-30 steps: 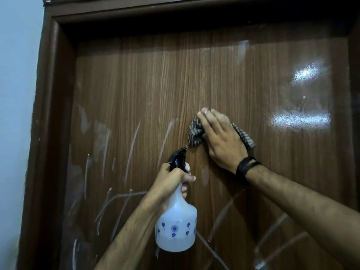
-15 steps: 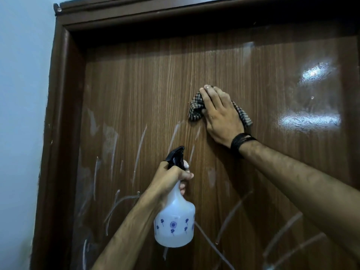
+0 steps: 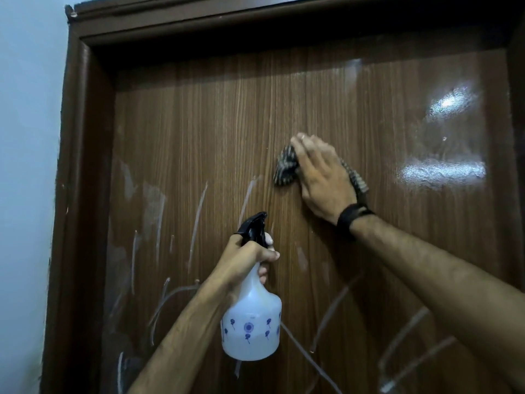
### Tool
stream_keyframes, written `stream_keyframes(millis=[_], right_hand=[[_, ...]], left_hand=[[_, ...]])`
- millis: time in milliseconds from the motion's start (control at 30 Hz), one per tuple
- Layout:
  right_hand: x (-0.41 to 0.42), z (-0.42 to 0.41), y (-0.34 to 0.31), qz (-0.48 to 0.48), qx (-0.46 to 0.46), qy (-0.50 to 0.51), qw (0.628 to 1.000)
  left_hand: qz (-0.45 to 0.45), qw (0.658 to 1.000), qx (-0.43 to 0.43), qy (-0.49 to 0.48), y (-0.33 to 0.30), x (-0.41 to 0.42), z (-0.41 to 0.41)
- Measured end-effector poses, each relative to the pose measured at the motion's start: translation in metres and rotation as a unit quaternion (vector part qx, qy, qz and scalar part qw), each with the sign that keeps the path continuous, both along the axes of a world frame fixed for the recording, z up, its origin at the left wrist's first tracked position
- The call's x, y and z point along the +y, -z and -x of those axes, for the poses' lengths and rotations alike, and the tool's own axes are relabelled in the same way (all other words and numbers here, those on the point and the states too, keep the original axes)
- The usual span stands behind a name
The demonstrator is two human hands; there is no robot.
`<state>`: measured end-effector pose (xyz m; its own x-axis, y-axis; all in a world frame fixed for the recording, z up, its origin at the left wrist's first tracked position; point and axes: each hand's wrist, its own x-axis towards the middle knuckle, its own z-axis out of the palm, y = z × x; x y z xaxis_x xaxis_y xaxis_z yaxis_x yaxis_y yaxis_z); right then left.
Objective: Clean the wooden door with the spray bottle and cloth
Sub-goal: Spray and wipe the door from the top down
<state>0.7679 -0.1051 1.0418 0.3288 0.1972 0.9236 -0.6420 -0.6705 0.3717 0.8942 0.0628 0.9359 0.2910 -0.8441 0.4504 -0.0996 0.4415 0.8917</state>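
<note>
While the left hand (image 3: 244, 260) grips the spray bottle (image 3: 251, 322), the flat right hand (image 3: 321, 177) half-hides the cloth (image 3: 285, 166).

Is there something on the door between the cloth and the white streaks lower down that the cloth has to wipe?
Nothing visible is in the way. The right hand presses the cloth flat on the door, and only bare wood lies between it and the white streaks below. The spray bottle hangs in the left hand, in front of the door.

On the door (image 3: 216, 132), the right hand (image 3: 321, 177) lies over the cloth (image 3: 285, 166), up and right of the bottle (image 3: 251, 317) in the left hand (image 3: 241, 260).
</note>
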Motion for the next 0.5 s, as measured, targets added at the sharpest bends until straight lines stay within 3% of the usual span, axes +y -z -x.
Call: stream_keyframes(millis=[167,367,500], right_hand=[[0.004,-0.016,-0.024,0.014,-0.035,0.019,0.999],[0.005,-0.010,0.072,0.068,0.118,0.039,0.990],[0.000,0.002,0.096,0.071,0.144,0.022,0.987]], left_hand=[[0.001,1.000,-0.001,0.005,-0.001,0.000,-0.003],[-0.004,1.000,0.013,-0.010,0.012,-0.001,0.004],[-0.017,1.000,0.022,-0.016,0.021,-0.001,0.007]])
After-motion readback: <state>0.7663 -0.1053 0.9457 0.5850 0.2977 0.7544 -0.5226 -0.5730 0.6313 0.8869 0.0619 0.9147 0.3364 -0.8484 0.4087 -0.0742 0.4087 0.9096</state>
